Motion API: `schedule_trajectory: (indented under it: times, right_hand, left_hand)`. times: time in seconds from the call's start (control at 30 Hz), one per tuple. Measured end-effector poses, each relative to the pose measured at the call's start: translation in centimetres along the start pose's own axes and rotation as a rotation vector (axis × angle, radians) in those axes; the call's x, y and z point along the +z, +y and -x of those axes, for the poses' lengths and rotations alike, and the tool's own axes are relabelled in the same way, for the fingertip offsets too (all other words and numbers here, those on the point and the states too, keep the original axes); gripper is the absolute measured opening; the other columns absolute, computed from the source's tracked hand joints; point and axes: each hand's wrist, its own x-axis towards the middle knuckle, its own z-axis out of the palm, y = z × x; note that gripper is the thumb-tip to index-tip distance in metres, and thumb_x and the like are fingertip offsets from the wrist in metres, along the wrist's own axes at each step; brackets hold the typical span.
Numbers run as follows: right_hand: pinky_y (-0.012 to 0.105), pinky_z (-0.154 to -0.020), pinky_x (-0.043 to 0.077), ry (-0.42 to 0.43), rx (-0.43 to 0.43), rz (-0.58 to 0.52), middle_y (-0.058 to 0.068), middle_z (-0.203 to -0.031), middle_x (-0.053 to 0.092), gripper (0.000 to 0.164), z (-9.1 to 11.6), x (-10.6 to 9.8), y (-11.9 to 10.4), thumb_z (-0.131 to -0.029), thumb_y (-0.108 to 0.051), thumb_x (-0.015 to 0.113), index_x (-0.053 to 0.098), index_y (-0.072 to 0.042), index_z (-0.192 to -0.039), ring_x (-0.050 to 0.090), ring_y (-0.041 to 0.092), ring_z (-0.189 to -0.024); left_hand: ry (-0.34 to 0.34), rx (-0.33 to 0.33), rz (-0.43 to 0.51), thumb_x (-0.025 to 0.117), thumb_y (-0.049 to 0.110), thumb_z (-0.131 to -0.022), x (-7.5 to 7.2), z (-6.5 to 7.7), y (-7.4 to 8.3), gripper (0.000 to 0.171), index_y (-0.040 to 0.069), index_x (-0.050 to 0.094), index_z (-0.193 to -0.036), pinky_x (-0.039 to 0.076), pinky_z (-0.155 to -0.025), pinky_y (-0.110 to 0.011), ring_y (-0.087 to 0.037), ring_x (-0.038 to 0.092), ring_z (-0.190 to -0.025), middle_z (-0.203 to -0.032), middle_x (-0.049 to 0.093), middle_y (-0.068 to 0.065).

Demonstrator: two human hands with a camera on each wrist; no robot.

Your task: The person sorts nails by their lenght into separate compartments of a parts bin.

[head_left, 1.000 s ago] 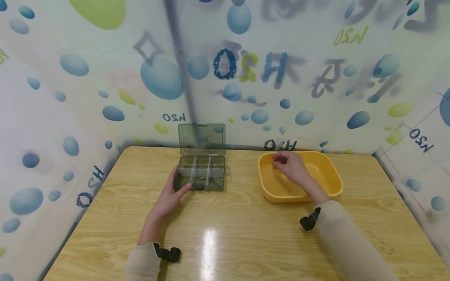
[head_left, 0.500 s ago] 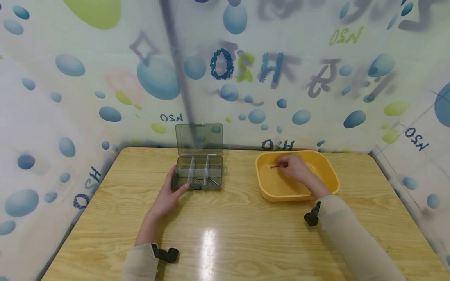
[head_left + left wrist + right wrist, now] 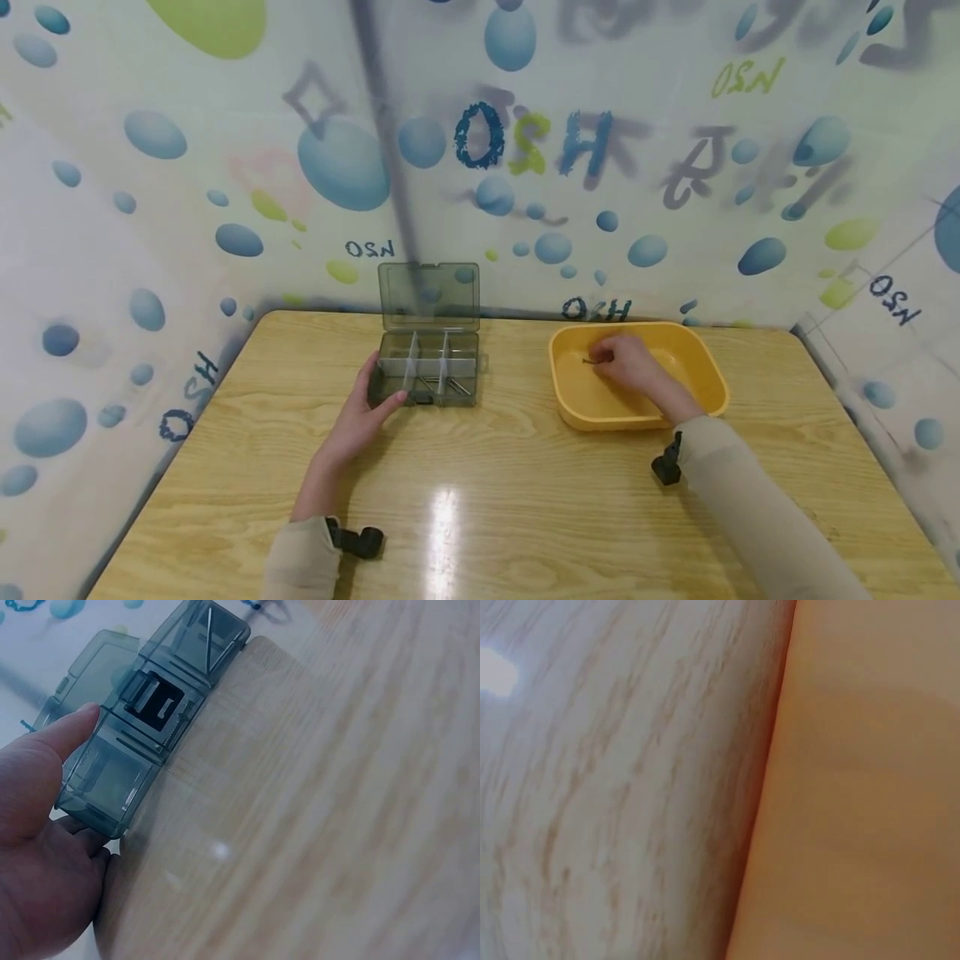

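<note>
A smoky clear compartment box (image 3: 390, 385) stands on the table with its lid (image 3: 431, 293) raised against the wall. My left hand (image 3: 357, 423) holds its front left corner, thumb on the front rim and fingers along the left side. The left wrist view shows the same thumb above the box's front wall (image 3: 112, 780). Thin metal screws or pins (image 3: 457, 386) lie in its front compartments. Inside a yellow bin (image 3: 588, 404), my right hand (image 3: 630, 365) pinches a small dark screw (image 3: 589, 362) whose headed end sticks out leftward; the fingertips are partly hidden.
The wooden table (image 3: 510, 475) spans the front and reaches a patterned wall (image 3: 525, 242) at the back. A stretch of tabletop separates box and bin. In the right wrist view the bin's side wall (image 3: 855, 817) fills the right half.
My right hand has moved slightly right and lower inside the bin, and the screw has come into sight at its fingertips. My left hand stays on the box.
</note>
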Motion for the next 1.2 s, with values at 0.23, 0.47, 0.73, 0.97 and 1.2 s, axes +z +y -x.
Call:
schedule_trajectory:
  times: [0.23,0.47,0.73,0.97,1.2]
  right_hand:
    - [0.048,-0.088,0.054,-0.005,0.000,0.014,0.012,-0.096,0.074,0.011,-0.1,0.0,0.1,-0.092,0.000,0.072,0.077,0.004,-0.101,0.063,0.029,-0.090]
    - [0.049,-0.089,0.053,-0.019,-0.006,0.032,0.012,-0.094,0.074,0.009,0.1,-0.1,0.1,-0.092,0.001,0.071,0.077,0.004,-0.099,0.064,0.029,-0.090]
    - [0.046,-0.087,0.054,-0.036,-0.004,0.037,0.009,-0.093,0.074,0.010,0.1,-0.1,0.1,-0.093,0.001,0.070,0.078,0.002,-0.098,0.062,0.026,-0.087]
    - [0.047,-0.089,0.054,-0.027,0.004,0.005,0.012,-0.098,0.074,0.012,0.4,-0.5,-0.2,-0.094,0.000,0.069,0.078,0.002,-0.101,0.062,0.028,-0.089]
    - [0.047,-0.090,0.054,-0.038,0.012,-0.021,0.011,-0.103,0.074,0.014,0.9,-1.1,-1.4,-0.097,-0.001,0.067,0.078,0.000,-0.106,0.062,0.026,-0.091]
  left_hand:
    - [0.001,0.004,-0.006,0.066,0.029,-0.103,0.2,-0.2,-0.1,0.088,0.013,0.007,-0.166,0.011,-0.121,-0.060,-0.042,0.008,-0.154,-0.168,0.010,-0.024]
    - [0.009,-0.011,0.010,0.067,0.027,-0.102,0.3,-0.2,-0.2,0.088,0.014,0.008,-0.166,0.012,-0.122,-0.058,-0.041,0.011,-0.153,-0.168,0.012,-0.024]
    - [0.006,-0.014,0.018,0.067,0.028,-0.103,0.3,-0.2,-0.3,0.088,0.015,0.008,-0.166,0.011,-0.122,-0.058,-0.040,0.008,-0.154,-0.169,0.010,-0.023]
    - [0.001,-0.017,0.017,0.065,0.032,-0.103,0.1,-0.1,-0.2,0.088,0.016,0.007,-0.166,0.010,-0.121,-0.061,-0.041,0.005,-0.154,-0.169,0.008,-0.022]
    - [0.004,-0.009,0.016,0.065,0.030,-0.103,0.1,-0.1,-0.1,0.087,0.014,0.007,-0.166,0.010,-0.121,-0.060,-0.041,0.006,-0.154,-0.169,0.009,-0.023]
